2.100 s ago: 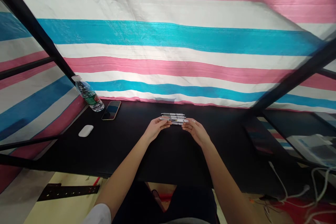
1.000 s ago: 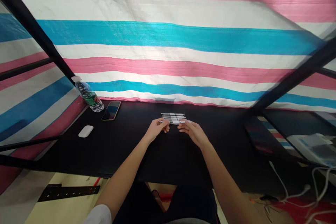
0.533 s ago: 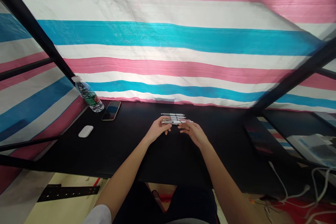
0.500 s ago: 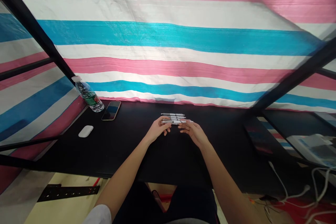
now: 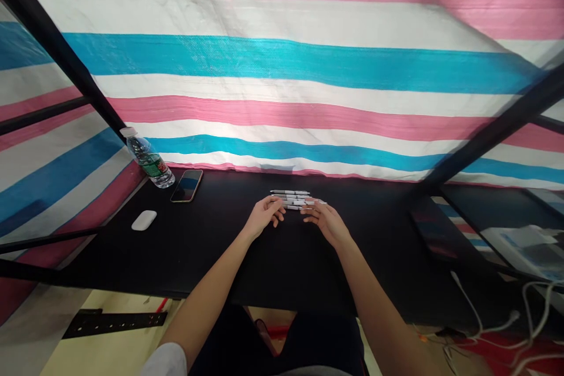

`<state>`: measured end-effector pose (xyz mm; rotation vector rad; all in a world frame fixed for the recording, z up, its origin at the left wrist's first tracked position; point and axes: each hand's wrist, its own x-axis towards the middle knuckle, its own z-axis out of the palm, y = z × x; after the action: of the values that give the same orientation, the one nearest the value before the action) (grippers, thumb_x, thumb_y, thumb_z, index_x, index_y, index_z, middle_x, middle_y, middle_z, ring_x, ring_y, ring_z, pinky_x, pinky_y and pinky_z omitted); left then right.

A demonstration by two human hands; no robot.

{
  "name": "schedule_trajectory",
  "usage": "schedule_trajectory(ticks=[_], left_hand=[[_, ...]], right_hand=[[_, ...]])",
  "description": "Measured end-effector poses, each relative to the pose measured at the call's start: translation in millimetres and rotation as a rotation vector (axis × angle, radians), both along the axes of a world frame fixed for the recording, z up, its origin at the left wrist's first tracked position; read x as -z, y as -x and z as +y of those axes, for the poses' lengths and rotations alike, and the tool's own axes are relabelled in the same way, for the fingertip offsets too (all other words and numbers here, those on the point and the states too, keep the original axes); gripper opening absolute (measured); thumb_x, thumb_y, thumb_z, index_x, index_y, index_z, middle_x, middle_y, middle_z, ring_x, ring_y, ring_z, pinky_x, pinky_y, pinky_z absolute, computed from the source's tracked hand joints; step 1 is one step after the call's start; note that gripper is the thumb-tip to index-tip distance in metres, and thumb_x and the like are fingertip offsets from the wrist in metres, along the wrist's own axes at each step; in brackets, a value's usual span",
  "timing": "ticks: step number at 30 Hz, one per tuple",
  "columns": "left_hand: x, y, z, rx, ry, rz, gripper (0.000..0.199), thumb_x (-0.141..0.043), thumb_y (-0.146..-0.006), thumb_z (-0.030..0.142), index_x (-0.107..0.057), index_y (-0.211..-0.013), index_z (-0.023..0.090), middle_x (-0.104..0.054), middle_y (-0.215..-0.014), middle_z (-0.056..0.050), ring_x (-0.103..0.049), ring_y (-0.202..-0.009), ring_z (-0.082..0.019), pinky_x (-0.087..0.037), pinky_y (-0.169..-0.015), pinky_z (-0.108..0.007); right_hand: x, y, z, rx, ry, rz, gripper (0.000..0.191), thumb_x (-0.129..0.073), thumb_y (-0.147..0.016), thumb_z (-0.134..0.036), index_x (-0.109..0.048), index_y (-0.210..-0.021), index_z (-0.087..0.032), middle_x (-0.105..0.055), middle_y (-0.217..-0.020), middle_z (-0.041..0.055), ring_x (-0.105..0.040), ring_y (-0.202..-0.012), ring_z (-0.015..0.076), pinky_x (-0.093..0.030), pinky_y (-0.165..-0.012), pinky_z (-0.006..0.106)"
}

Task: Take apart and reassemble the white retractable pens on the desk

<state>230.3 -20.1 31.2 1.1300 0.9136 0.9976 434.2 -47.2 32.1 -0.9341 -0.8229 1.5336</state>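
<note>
Several white-and-grey pens [image 5: 289,192] lie side by side in a row on the black table, their ends pointing left and right. My left hand [image 5: 264,215] pinches the left end of a pen [image 5: 295,202] at the near side of the row, thumb against forefinger. On the other end of that pen, my right hand [image 5: 324,218] has its thumb and fingers closed, with the lower fingers curled loosely. My fingers hide both ends of the held pen and parts of the pens beneath.
A water bottle [image 5: 152,163] stands at the table's back left, beside a phone [image 5: 187,186]. Nearer lies a white earbud case [image 5: 144,220]. Black frame bars and a striped sheet [image 5: 282,64] enclose the table [image 5: 291,264]. White cables [image 5: 480,323] hang at the right.
My left fingers have closed further over the pen's left end. The held pen and my right hand have shifted slightly right. Everything else has stayed put.
</note>
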Motion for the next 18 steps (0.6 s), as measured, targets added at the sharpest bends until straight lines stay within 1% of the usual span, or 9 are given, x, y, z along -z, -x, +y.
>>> schedule_trajectory(ticks=[2,3,5,7,10,12,14,16,18], left_hand=[[-0.1,0.4,0.2,-0.005,-0.011,0.003,0.041,-0.068,-0.075,0.05,-0.06,-0.087,0.011,-0.062,-0.072,-0.006,-0.057,-0.054,-0.011,-0.038,-0.039,-0.019],[-0.2,0.7,0.5,-0.007,-0.03,-0.01,0.041,-0.07,-0.073,0.048,-0.061,-0.088,0.011,-0.063,-0.074,-0.006,-0.058,-0.056,-0.011,-0.039,-0.04,-0.019],[-0.4,1.2,0.9,-0.015,-0.06,-0.05,0.043,-0.075,-0.07,0.043,-0.061,-0.097,0.012,-0.064,-0.081,-0.007,-0.06,-0.064,-0.013,-0.043,-0.044,-0.02],[-0.8,1.4,1.0,-0.036,-0.04,-0.058,0.045,-0.075,-0.07,0.043,-0.061,-0.101,0.013,-0.065,-0.082,-0.007,-0.06,-0.065,-0.013,-0.043,-0.044,-0.02],[-1.3,1.5,0.9,-0.062,0.005,-0.004,0.041,-0.069,-0.073,0.049,-0.063,-0.086,0.01,-0.063,-0.073,-0.007,-0.055,-0.055,-0.011,-0.037,-0.038,-0.019],[-1.5,1.7,1.0,-0.058,-0.02,-0.002,0.039,-0.071,-0.072,0.047,-0.064,-0.082,0.01,-0.063,-0.074,-0.008,-0.054,-0.056,-0.01,-0.037,-0.039,-0.019],[-1.7,1.9,1.3,-0.06,-0.058,-0.04,0.038,-0.076,-0.068,0.041,-0.066,-0.089,0.011,-0.064,-0.081,-0.008,-0.057,-0.064,-0.012,-0.041,-0.043,-0.019],[-1.6,2.1,1.6,-0.07,-0.062,-0.066,0.044,-0.078,-0.066,0.038,-0.065,-0.1,0.013,-0.064,-0.086,-0.007,-0.059,-0.07,-0.014,-0.045,-0.046,-0.02],[-1.1,2.3,1.8,-0.079,-0.03,-0.048,0.044,-0.075,-0.069,0.043,-0.064,-0.1,0.013,-0.064,-0.082,-0.007,-0.059,-0.067,-0.014,-0.044,-0.045,-0.02]], right_hand=[[0.7,0.0,0.3,-0.006,-0.003,-0.005,0.029,-0.07,-0.077,-0.041,-0.071,-0.095,-0.018,-0.071,-0.088,0.0072,-0.068,-0.084,0.0201,-0.056,-0.065,0.029],[1.2,-0.1,0.5,-0.007,-0.003,-0.005,0.03,-0.07,-0.076,-0.041,-0.071,-0.096,-0.018,-0.071,-0.088,0.0071,-0.067,-0.083,0.0199,-0.055,-0.065,0.028],[2.4,-0.4,0.9,-0.004,-0.003,-0.001,0.029,-0.071,-0.076,-0.041,-0.071,-0.096,-0.018,-0.071,-0.088,0.0068,-0.067,-0.083,0.0196,-0.055,-0.064,0.028],[3.4,-1.0,1.2,0.005,-0.005,0.002,0.029,-0.071,-0.076,-0.041,-0.071,-0.095,-0.018,-0.071,-0.088,0.0068,-0.067,-0.083,0.0195,-0.055,-0.064,0.027],[4.3,-2.0,1.5,0.009,-0.013,-0.001,0.029,-0.069,-0.077,-0.04,-0.07,-0.096,-0.018,-0.071,-0.089,0.0069,-0.067,-0.083,0.0197,-0.055,-0.064,0.028],[4.3,-2.4,1.6,0.004,-0.014,0.0,0.029,-0.069,-0.078,-0.041,-0.07,-0.097,-0.018,-0.071,-0.089,0.0069,-0.067,-0.083,0.0197,-0.055,-0.064,0.028],[3.8,-2.5,1.6,0.004,-0.01,0.006,0.029,-0.069,-0.077,-0.041,-0.07,-0.097,-0.019,-0.071,-0.089,0.0068,-0.067,-0.082,0.0195,-0.055,-0.064,0.028],[3.2,-2.7,1.6,0.02,-0.004,0.011,0.029,-0.07,-0.077,-0.041,-0.071,-0.095,-0.019,-0.071,-0.087,0.0064,-0.067,-0.081,0.0192,-0.055,-0.063,0.028],[3.0,-3.0,1.7,0.04,-0.003,0.013,0.028,-0.07,-0.076,-0.041,-0.071,-0.094,-0.019,-0.071,-0.086,0.0061,-0.067,-0.08,0.0191,-0.055,-0.063,0.028]])
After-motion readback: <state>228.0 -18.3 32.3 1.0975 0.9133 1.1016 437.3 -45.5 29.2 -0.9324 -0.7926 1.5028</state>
